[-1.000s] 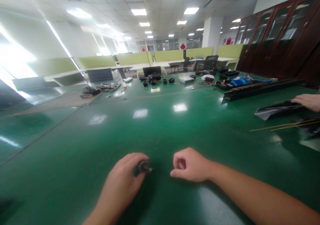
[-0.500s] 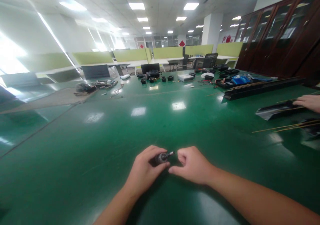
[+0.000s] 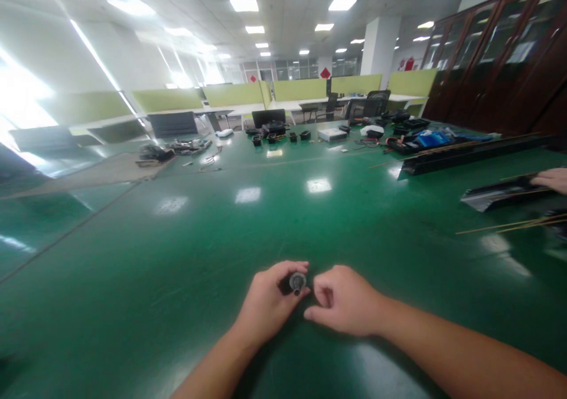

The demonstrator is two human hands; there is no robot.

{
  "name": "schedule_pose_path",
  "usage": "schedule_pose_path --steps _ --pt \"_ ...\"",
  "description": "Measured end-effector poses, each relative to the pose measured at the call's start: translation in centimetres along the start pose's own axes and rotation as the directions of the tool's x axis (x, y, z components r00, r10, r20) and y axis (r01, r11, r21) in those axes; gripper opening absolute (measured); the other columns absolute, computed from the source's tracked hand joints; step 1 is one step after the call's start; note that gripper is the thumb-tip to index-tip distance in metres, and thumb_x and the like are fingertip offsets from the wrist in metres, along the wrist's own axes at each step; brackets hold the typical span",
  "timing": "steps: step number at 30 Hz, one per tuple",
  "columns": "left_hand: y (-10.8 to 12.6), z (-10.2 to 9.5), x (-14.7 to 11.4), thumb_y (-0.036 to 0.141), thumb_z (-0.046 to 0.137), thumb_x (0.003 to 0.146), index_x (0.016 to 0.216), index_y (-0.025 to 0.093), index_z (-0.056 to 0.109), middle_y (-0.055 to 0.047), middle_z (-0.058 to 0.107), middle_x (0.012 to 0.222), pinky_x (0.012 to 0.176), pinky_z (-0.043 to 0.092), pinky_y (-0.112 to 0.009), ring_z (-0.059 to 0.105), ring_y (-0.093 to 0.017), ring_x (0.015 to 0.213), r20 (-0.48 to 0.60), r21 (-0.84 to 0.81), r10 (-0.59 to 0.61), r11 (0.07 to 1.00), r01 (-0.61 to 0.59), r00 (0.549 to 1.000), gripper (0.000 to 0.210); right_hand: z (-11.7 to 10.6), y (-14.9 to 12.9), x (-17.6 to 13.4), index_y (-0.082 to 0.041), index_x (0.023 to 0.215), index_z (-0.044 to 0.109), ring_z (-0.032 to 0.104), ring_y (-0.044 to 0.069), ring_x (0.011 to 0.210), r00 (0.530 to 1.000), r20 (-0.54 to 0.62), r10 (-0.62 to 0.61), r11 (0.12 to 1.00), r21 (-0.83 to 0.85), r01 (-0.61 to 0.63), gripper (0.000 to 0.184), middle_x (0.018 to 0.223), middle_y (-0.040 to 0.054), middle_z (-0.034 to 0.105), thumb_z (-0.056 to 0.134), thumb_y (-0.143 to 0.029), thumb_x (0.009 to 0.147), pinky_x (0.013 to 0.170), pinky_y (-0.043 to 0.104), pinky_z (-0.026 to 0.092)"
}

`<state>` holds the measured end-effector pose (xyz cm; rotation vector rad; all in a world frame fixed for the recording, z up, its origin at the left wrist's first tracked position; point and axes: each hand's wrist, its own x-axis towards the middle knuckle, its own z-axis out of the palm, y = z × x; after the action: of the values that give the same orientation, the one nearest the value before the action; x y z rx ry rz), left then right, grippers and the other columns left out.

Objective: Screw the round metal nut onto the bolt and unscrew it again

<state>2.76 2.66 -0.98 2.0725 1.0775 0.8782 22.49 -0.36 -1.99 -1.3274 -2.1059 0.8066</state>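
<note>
My left hand is closed around a small dark cylinder with a round metal end and a short shaft. The shaft end faces toward me, and the rest of the cylinder is hidden in the fingers; its exact kind I cannot make out. Just to its right is my right hand, fingers curled and thumb held apart from them. Nothing shows between that thumb and the fingers. The right hand does not touch the cylinder. Both hands are low over the glossy green tabletop.
At right, another person's hand rests at a black channel near thin yellowish rods. A longer black channel lies behind. Along the far edge are small black boxes, a white box and a blue bundle.
My left hand has turned the cylinder so its shaft, which pointed right toward my right hand, faces me. Both hands appear slightly further right and lower; the right hand keeps its shape.
</note>
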Motion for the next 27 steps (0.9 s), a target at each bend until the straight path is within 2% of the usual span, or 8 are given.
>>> schedule_pose_path --steps 4,12,15,19,27 --pt "-0.1 0.2 -0.1 0.015 0.068 0.076 0.098 0.024 0.07 -0.003 0.073 0.109 0.093 0.056 -0.034 0.069 -0.02 0.101 0.016 0.012 0.025 1.0 -0.026 1.0 0.024 0.0 -0.2 0.0 -0.019 0.064 0.061 0.05 0.009 0.05 1.0 0.021 -0.004 1.0 0.024 0.003 0.026 0.056 -0.0046 0.06 0.075 -0.037 0.074 0.056 0.023 0.033" --pt "0.1 0.3 -0.2 0.01 0.066 0.076 0.1 0.027 0.069 0.001 0.073 0.104 0.09 0.053 -0.029 0.068 -0.016 0.097 0.02 0.032 0.039 0.999 -0.04 0.999 0.029 -0.1 -0.2 -0.1 -0.019 0.067 0.063 0.054 0.009 0.051 1.0 0.028 0.003 0.999 0.046 -0.005 0.023 0.058 -0.0041 0.064 0.073 -0.037 0.076 0.056 0.021 0.035" --pt "0.6 0.2 -0.2 0.012 0.067 0.075 0.1 0.026 0.068 0.001 0.072 0.1 0.085 0.053 -0.028 0.068 -0.016 0.093 0.009 0.06 0.008 0.998 -0.009 1.0 0.029 -0.1 -0.2 -0.1 -0.019 0.068 0.064 0.054 0.009 0.051 1.0 0.026 0.008 0.998 0.061 -0.01 0.022 0.059 -0.0038 0.064 0.073 -0.036 0.076 0.055 0.021 0.035" --pt "1.0 0.1 -0.1 0.015 0.069 0.074 0.098 0.023 0.065 0.001 0.071 0.096 0.078 0.052 -0.026 0.067 -0.015 0.089 -0.005 0.015 -0.054 0.998 0.054 0.999 0.025 -0.1 -0.2 0.0 -0.018 0.068 0.064 0.053 0.009 0.05 0.999 0.028 0.027 0.996 0.081 -0.029 0.021 0.057 -0.0037 0.062 0.072 -0.036 0.077 0.053 0.021 0.035" --pt "0.8 0.2 -0.1 0.008 0.063 0.071 0.092 0.021 0.064 0.0 0.071 0.1 0.085 0.051 -0.029 0.067 -0.017 0.095 -0.021 -0.017 -0.046 0.999 0.046 0.999 0.025 -0.1 -0.2 -0.1 -0.018 0.068 0.064 0.051 0.008 0.049 0.999 0.029 0.029 0.994 0.106 -0.032 0.02 0.055 -0.004 0.06 0.071 -0.035 0.077 0.051 0.02 0.034"
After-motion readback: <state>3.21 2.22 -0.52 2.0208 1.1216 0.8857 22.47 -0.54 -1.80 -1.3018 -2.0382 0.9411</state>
